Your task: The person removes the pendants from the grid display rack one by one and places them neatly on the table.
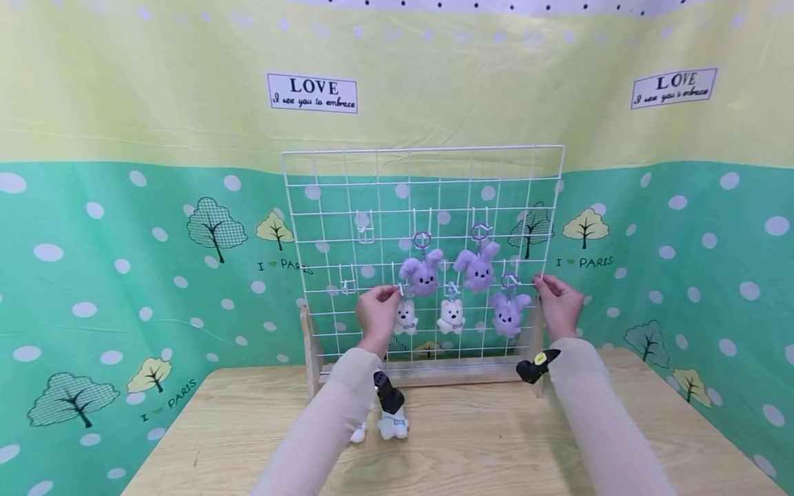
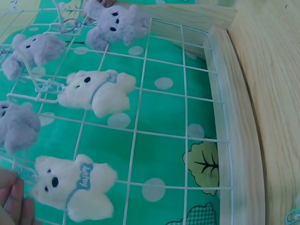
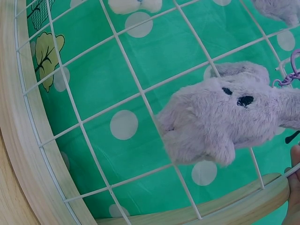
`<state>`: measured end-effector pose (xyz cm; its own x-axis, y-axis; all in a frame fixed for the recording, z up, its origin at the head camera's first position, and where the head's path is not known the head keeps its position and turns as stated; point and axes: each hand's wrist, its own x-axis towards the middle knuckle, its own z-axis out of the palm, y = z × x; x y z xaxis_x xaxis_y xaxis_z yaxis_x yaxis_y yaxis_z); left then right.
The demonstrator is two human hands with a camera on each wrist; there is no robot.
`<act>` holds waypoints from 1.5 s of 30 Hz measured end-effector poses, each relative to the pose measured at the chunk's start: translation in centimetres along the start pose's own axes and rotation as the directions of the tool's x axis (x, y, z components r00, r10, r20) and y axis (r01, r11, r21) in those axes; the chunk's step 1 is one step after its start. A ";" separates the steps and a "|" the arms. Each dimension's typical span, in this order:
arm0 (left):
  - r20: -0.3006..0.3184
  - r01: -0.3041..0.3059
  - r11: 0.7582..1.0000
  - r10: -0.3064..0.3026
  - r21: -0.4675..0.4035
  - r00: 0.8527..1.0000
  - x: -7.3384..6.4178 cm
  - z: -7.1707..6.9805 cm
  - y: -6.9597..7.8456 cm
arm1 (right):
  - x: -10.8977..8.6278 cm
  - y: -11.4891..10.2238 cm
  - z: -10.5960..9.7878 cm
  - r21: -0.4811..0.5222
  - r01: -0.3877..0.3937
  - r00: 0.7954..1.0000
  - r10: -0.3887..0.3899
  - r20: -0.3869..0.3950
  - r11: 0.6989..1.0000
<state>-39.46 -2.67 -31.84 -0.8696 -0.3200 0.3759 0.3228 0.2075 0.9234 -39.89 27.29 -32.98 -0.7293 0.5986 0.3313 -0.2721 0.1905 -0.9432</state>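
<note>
Yellow-and-green cloth (image 1: 397,124) printed with trees (image 1: 214,224) hangs behind a pale wooden table (image 1: 459,441).

1. This place seems stall-like to me.
2. Printed curtain (image 1: 428,124) hangs from my ten to two o'clock.
3. At twelve, a wire display grid (image 1: 440,181) stands on my wooden bench (image 1: 471,441).

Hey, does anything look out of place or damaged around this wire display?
Nothing looks damaged or spilled. One oddity: a white plush toy lies on the tabletop, with part of another white item beside it, while the other toys hang on the wire grid, whose two left hooks are bare.
</note>
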 end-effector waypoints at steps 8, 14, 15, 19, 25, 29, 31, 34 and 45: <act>0.068 0.011 0.997 -0.006 -0.074 0.998 0.4 -0.7 -0.4 | 0.1 -0.1 0.1 -0.020 0.007 1.000 -0.007 0.008 1.000; 0.100 -0.003 0.997 0.010 -0.074 0.995 0.3 -1.4 0.1 | 0.3 0.0 0.2 -0.008 0.021 1.000 -0.021 -0.001 1.000; 0.105 -0.004 0.997 0.012 -0.075 0.994 0.4 -1.6 0.2 | 0.3 0.0 0.2 -0.009 0.021 1.000 -0.021 -0.001 1.000; 0.120 -0.011 0.998 0.019 -0.064 0.993 0.4 -2.0 0.3 | 0.3 0.0 0.2 -0.009 0.005 1.000 -0.005 0.004 1.000; 0.138 -0.012 0.998 0.019 -0.058 0.990 -0.1 -2.5 0.6 | 0.3 0.0 0.2 -0.019 -0.015 1.000 0.015 0.007 1.000; 0.154 -0.012 0.997 0.024 -0.077 0.988 -0.6 -2.8 0.6 | 0.2 -0.1 0.1 -0.017 -0.012 1.000 0.013 0.011 1.000; 0.166 -0.007 0.996 0.023 -0.092 0.986 -0.9 -2.9 0.7 | 0.2 -0.1 0.1 -0.020 -0.011 1.000 0.012 0.014 1.000; 0.192 0.007 0.994 0.014 -0.108 0.981 -1.4 -3.0 0.9 | 0.1 0.0 0.0 -0.026 -0.015 1.000 0.015 0.016 1.000; 0.298 0.064 0.986 -0.015 -0.154 0.954 -3.0 -3.6 1.6 | 0.1 0.3 -0.1 -0.023 -0.010 1.000 0.011 0.019 1.000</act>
<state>-35.01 -4.66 -31.19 -0.9462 -0.0326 0.3220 0.3206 0.0420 0.9463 -39.99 27.53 -33.24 -0.7437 0.5860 0.3217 -0.2499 0.2026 -0.9468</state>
